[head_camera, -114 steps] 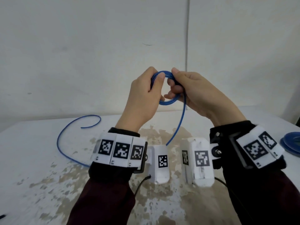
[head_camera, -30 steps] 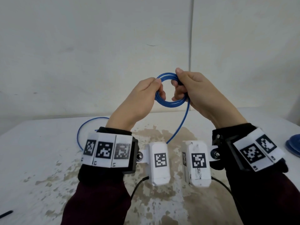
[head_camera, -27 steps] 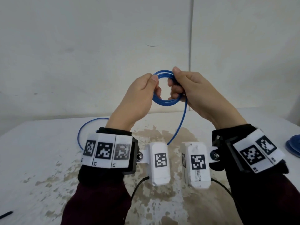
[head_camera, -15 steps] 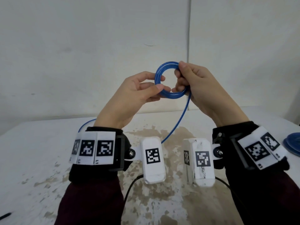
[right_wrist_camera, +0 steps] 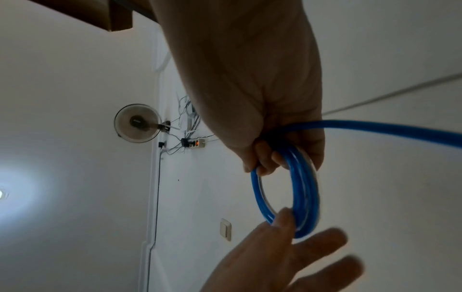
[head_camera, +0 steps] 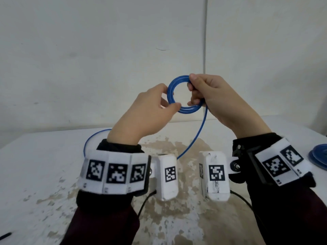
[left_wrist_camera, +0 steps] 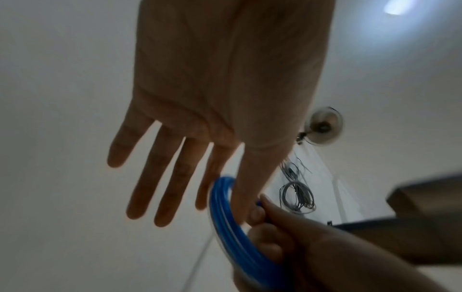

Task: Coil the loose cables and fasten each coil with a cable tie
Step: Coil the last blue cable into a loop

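Note:
A small coil of blue cable (head_camera: 189, 110) hangs in the air above the table. My right hand (head_camera: 193, 91) grips its right side, thumb on top and fingers curled through the ring. My left hand (head_camera: 164, 101) lies beside the coil's left side. In the left wrist view its fingers (left_wrist_camera: 180, 173) are straight and spread, and the thumb lies along the coil (left_wrist_camera: 225, 227). In the right wrist view the right hand (right_wrist_camera: 270, 158) grips the coil (right_wrist_camera: 306, 189). The loose tail (head_camera: 198, 135) runs down from the right hand to the table and passes behind my left wrist.
A white table (head_camera: 44, 165) with worn brown patches stands against a pale wall. Another blue coil (head_camera: 320, 156) lies at its right edge. A thin black strip (head_camera: 5, 235) lies at the near left corner. A bend of the loose cable (head_camera: 88, 140) shows left of my left wrist.
My left hand has let go of its grip on the coil and spread its fingers, with only the thumb on the ring. The loose cable on the table has drawn in towards my wrists.

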